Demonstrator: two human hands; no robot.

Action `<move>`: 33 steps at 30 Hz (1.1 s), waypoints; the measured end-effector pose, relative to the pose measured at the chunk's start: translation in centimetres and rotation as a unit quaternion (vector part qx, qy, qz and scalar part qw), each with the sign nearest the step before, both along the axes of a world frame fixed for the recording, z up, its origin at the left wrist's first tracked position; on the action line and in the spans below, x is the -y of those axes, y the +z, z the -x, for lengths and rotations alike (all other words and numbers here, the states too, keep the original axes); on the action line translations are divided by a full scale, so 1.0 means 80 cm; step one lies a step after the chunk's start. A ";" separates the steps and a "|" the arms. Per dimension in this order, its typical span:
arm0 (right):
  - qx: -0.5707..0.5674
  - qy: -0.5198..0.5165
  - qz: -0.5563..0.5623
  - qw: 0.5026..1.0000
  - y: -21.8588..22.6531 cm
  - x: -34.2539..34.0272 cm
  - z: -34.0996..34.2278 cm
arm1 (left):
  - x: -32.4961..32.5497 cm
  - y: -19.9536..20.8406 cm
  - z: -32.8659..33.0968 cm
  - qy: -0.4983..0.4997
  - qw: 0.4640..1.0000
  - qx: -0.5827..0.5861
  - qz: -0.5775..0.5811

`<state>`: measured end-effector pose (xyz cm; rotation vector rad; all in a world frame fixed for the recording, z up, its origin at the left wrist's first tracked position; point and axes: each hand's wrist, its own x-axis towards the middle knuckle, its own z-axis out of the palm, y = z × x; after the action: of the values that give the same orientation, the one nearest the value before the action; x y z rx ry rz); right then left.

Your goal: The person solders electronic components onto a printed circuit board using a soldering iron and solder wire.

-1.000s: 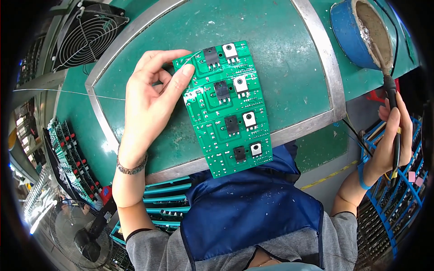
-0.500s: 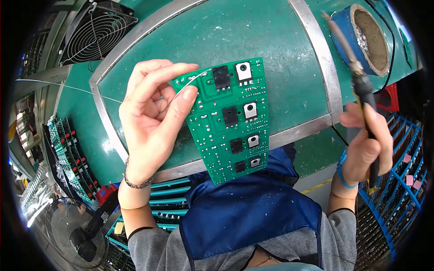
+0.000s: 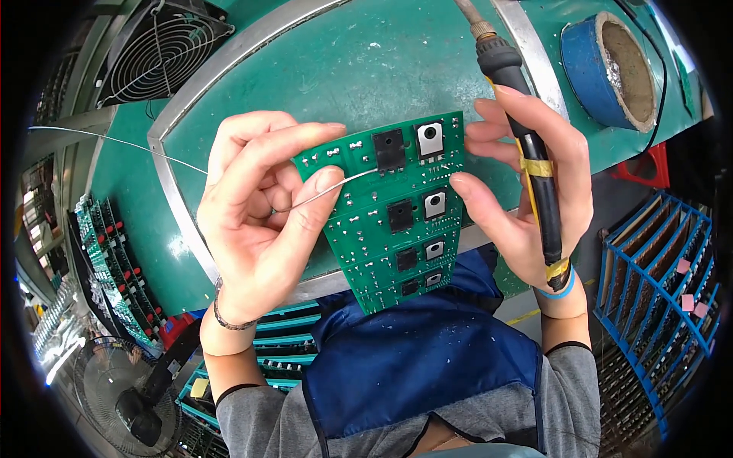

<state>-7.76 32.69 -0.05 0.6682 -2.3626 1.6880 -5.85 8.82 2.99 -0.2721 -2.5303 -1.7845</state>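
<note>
My left hand grips a green circuit board by its upper left corner, between thumb and fingers. A thin solder wire runs through the same hand, and its end lies over the legs of the topmost black component. Black and silver-faced components sit in pairs down the board, among many solder joints. In my right hand rests a soldering iron with a black handle and yellow tape. The iron points up and away from the board; its tip is cut off by the frame. My right thumb and fingertips are at the board's right edge.
A metal-framed green bench lies beneath. A blue-sided round pot stands at the far right, a black fan at the far left. More boards line the left side; a blue rack is at lower right.
My right hand has come left with the soldering iron to the board's right edge. The board has shifted slightly right and down, and the wire end now reaches the top component's legs.
</note>
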 end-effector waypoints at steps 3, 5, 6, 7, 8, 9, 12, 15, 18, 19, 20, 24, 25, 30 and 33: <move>0.007 0.005 0.001 1.000 0.001 0.004 0.001 | 0.001 0.000 -0.001 -0.003 1.000 -0.008 0.006; 0.026 -0.002 0.006 1.000 0.001 0.007 0.001 | 0.003 -0.001 -0.001 -0.004 1.000 -0.012 0.011; 0.026 -0.002 0.006 1.000 0.002 0.008 0.001 | 0.003 -0.001 -0.001 -0.007 1.000 -0.016 0.015; 0.026 -0.006 0.004 1.000 0.002 0.008 0.001 | 0.002 -0.001 -0.001 -0.007 1.000 -0.016 0.014; 0.025 -0.009 0.003 1.000 0.003 0.008 0.000 | 0.002 -0.001 -0.001 -0.007 1.000 -0.015 0.013; 0.026 -0.009 0.003 1.000 0.002 0.009 0.001 | 0.001 -0.001 -0.001 -0.006 1.000 -0.014 0.012; 0.010 -0.009 0.003 1.000 0.000 0.009 0.002 | 0.000 -0.002 0.000 0.001 1.000 -0.011 0.002; 0.019 -0.014 -0.006 1.000 0.000 0.008 0.002 | -0.001 -0.003 -0.001 0.008 1.000 0.003 -0.010; 0.028 -0.014 -0.002 1.000 0.001 0.010 0.001 | 0.001 -0.006 0.001 0.005 1.000 0.009 -0.014; 0.029 -0.018 0.001 0.999 0.000 0.011 0.002 | 0.001 -0.007 0.002 0.005 1.000 0.010 -0.014; 0.030 -0.022 0.004 0.999 -0.001 0.013 0.002 | 0.001 -0.008 0.002 0.012 1.000 0.015 -0.014; 0.022 -0.027 -0.005 0.999 -0.005 0.017 0.007 | -0.001 -0.014 0.009 0.037 0.997 0.051 -0.035; 0.029 -0.038 -0.003 0.999 -0.007 0.017 0.008 | 0.001 -0.018 0.011 0.034 0.997 0.054 -0.041; 0.024 -0.052 -0.005 0.998 -0.011 0.012 0.003 | 0.007 -0.037 0.022 0.054 0.993 0.096 -0.051; 0.007 -0.051 -0.040 0.998 -0.008 -0.006 -0.005 | 0.019 -0.050 0.029 0.053 0.993 0.106 -0.008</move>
<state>-7.40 33.21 -0.68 0.5389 -2.4394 1.5694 -8.16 7.33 -0.99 0.0549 -2.6096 -1.8855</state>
